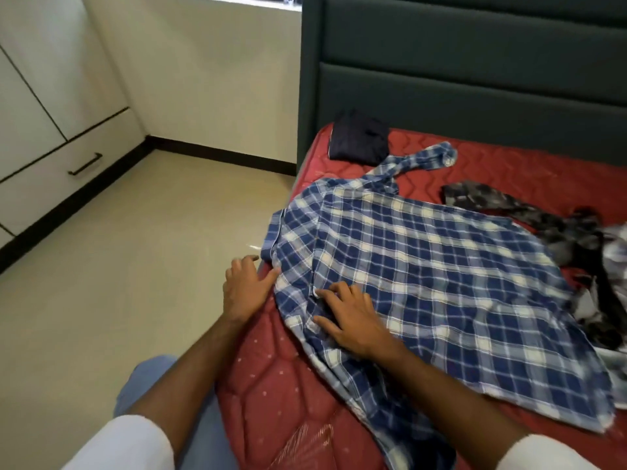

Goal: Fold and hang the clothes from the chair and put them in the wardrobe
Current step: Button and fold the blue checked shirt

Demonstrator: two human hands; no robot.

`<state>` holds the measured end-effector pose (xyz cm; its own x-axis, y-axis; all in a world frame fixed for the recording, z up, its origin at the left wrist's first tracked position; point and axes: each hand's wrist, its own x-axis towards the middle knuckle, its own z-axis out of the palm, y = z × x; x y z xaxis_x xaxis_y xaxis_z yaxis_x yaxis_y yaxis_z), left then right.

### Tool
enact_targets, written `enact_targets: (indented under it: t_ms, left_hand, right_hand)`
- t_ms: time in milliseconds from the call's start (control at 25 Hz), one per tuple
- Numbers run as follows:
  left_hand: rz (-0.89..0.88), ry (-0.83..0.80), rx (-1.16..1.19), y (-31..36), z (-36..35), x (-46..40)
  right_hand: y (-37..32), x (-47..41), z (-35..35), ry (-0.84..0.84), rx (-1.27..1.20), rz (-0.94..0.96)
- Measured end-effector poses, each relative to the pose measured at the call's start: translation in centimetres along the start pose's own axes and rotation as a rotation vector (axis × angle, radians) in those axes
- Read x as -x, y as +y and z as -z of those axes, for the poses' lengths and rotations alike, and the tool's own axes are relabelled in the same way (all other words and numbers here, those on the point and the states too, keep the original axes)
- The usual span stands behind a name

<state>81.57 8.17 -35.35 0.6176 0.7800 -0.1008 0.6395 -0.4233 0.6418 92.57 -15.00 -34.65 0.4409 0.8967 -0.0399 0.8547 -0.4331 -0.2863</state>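
Observation:
A blue and white plaid shirt (424, 276) lies spread flat on the red mattress (271, 395), collar toward the bed's left edge, one sleeve reaching up toward the headboard. My left hand (244, 286) hovers open at the mattress edge, its thumb touching the shirt near the collar. My right hand (353, 317) rests flat on the shirt's front, fingers spread and straight. A folded dark garment (359, 137) sits at the head of the bed.
A dark patterned pile of clothes (576, 252) lies on the right of the mattress. A dark green padded headboard (475, 72) stands behind. White wardrobe doors and a drawer with a black handle (84, 164) line the left wall across beige floor (135, 266).

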Motion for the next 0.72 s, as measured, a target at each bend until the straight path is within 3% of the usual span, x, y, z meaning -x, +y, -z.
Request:
enact_targets:
  t_ms: [80, 240, 320, 480, 560, 640, 720]
  left_hand:
    - [-0.062, 0.021, -0.011, 0.9, 0.0, 1.3]
    - [-0.167, -0.303, 0.167, 1.6, -0.9, 3.8]
    - [-0.193, -0.317, 0.160, 1.0, -0.4, 4.4]
    - [-0.075, -0.350, -0.001, -1.4, 2.2, 4.0]
    - [-0.080, -0.295, -0.053, -1.8, 2.9, 5.0]
    - [-0.266, -0.172, -0.090, -1.3, 2.5, 6.6]
    - [-0.469, -0.148, -0.122, 0.1, 1.7, 8.1]
  right_hand:
    - [-0.3, 0.2, 0.2, -0.014, -0.046, -0.043]
    - [-0.4, 2.1, 1.4, -0.019, -0.175, -0.131]
    - [-0.3, 4.5, 1.4, -0.027, -0.139, -0.083]
    - [0.7, 10.0, 1.4, -0.030, -0.037, -0.020]
    - [0.5, 12.5, 1.8, 0.018, 0.056, -0.017]
    - [-0.8, 14.9, 2.1, 0.024, 0.093, -0.056]
    - [-2.5, 16.2, 1.8, -0.077, 0.005, -0.159]
